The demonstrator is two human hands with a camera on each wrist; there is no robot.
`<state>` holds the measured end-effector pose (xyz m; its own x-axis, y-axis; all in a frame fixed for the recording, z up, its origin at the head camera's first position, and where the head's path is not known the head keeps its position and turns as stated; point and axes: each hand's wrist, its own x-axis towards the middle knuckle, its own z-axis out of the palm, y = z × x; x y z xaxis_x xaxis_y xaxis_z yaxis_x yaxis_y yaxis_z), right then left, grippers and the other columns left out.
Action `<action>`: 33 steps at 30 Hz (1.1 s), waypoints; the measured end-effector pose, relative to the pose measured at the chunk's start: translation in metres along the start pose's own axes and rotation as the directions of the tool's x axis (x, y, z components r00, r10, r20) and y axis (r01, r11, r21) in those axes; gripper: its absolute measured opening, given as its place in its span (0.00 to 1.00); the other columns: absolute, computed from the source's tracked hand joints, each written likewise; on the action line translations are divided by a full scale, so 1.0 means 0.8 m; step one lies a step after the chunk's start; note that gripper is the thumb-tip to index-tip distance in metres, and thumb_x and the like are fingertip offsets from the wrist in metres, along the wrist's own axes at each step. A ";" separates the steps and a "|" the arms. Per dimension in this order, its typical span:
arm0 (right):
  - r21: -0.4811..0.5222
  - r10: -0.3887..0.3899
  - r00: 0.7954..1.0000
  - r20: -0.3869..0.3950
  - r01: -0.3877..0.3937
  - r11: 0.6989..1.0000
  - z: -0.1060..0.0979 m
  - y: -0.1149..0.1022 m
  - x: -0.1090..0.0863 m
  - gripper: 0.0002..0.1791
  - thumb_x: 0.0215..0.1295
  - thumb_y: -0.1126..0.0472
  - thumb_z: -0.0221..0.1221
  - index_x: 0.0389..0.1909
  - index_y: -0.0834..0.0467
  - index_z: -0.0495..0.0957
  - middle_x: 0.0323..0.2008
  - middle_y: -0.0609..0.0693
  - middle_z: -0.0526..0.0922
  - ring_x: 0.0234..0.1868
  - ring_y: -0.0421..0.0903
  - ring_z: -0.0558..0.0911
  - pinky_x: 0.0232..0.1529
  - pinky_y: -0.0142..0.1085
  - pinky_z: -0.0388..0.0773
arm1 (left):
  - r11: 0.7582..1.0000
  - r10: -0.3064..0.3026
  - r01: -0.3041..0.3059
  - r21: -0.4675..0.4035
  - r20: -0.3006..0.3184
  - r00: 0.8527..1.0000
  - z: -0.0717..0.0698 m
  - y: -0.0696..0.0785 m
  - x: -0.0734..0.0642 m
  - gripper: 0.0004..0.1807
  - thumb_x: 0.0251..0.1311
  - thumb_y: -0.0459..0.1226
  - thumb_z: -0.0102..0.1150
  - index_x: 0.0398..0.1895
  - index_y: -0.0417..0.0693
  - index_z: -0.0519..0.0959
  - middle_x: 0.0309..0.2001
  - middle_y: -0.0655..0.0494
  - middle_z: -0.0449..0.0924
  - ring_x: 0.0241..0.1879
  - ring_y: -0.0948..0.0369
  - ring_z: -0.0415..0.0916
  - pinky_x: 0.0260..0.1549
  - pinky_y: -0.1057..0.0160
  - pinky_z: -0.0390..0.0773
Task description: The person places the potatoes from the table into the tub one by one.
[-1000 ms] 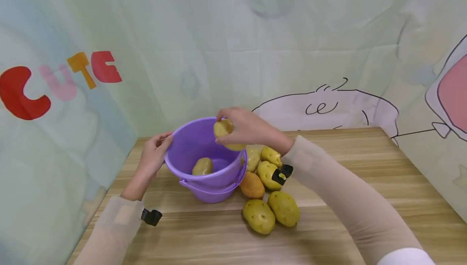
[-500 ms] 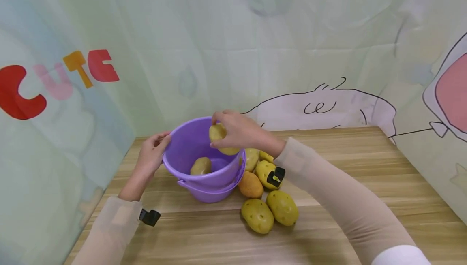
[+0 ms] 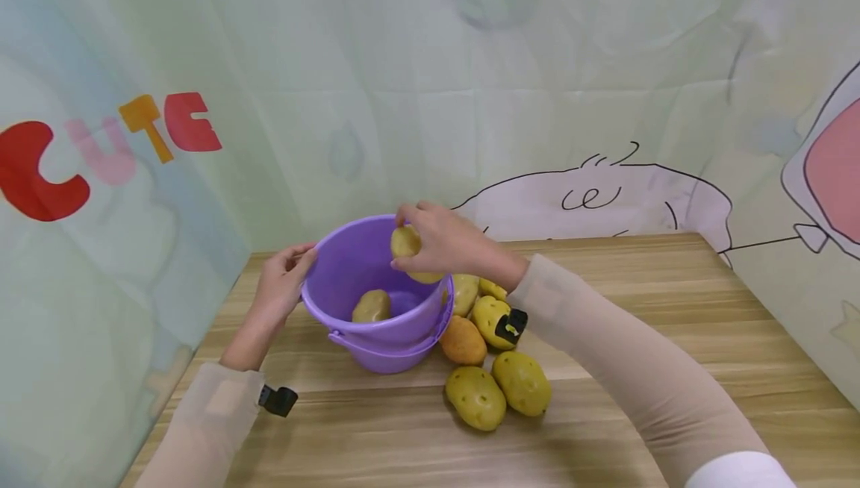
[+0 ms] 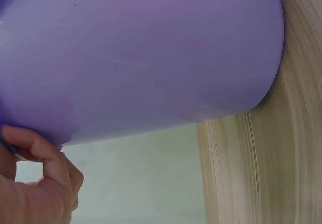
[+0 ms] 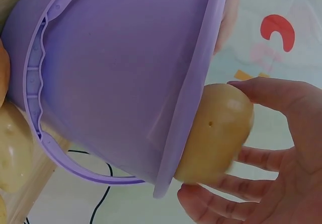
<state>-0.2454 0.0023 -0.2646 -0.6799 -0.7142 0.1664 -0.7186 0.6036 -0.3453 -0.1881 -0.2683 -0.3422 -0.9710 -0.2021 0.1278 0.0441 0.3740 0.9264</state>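
A purple bucket point(image 3: 349, 264) stands on the wooden table, its mouth tipped a little towards me. My left hand point(image 3: 281, 283) pinches its rim on the left side; in the left wrist view those fingers point(image 4: 53, 166) curl at the edge. At the right of the mouth, my right hand point(image 3: 446, 238) grips a yellowish potato point(image 3: 406, 242). From the right wrist view, this potato point(image 5: 219, 128) is at the rim, between thumb and fingers, partly behind the bucket wall. Another potato point(image 3: 372, 307) lies inside on the bottom.
Right of the bucket lie several potatoes, including two in front point(image 3: 475, 398) and yellow ones point(image 3: 493, 320) partly behind my right wrist. An orange-brown rounded item point(image 3: 463, 341) touches or nearly touches the bucket. A printed curtain point(image 3: 376, 100) rises behind the table.
My right hand and forearm have shifted slightly left with the potato, covering more of a yellow potato at the back. My left hand keeps its hold on the rim.
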 end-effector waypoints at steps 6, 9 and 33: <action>-0.026 0.005 1.000 -0.027 -0.006 1.000 0.000 0.009 -0.002 0.30 0.60 0.46 0.68 0.57 0.59 0.74 0.50 0.55 0.79 0.47 0.50 0.78 0.44 0.41 0.81 | 1.000 -0.008 0.008 0.005 0.002 1.000 0.001 -0.001 0.000 0.27 0.77 0.44 0.46 0.67 0.30 0.68 0.46 0.40 0.74 0.35 0.68 0.76 0.34 0.68 0.86; -0.023 0.009 1.000 -0.028 -0.010 1.000 -0.001 0.014 -0.004 0.29 0.60 0.47 0.67 0.56 0.59 0.75 0.50 0.55 0.79 0.47 0.50 0.78 0.45 0.42 0.81 | 1.000 -0.007 0.007 0.003 0.006 1.000 0.000 -0.001 0.000 0.27 0.77 0.44 0.46 0.67 0.30 0.68 0.45 0.40 0.74 0.35 0.68 0.76 0.34 0.69 0.85; 0.096 0.057 0.993 -0.100 -0.047 0.994 -0.005 0.060 -0.027 0.26 0.59 0.50 0.69 0.51 0.63 0.77 0.45 0.59 0.81 0.47 0.54 0.79 0.42 0.44 0.81 | 1.000 -0.013 0.013 0.014 -0.007 1.000 -0.001 -0.002 0.001 0.27 0.76 0.44 0.47 0.66 0.31 0.69 0.42 0.44 0.74 0.34 0.66 0.76 0.31 0.69 0.85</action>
<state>-0.2657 0.0480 -0.2810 -0.7309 -0.6398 0.2375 -0.6682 0.6001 -0.4398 -0.1890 -0.2702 -0.3431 -0.9697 -0.2136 0.1186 0.0283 0.3842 0.9228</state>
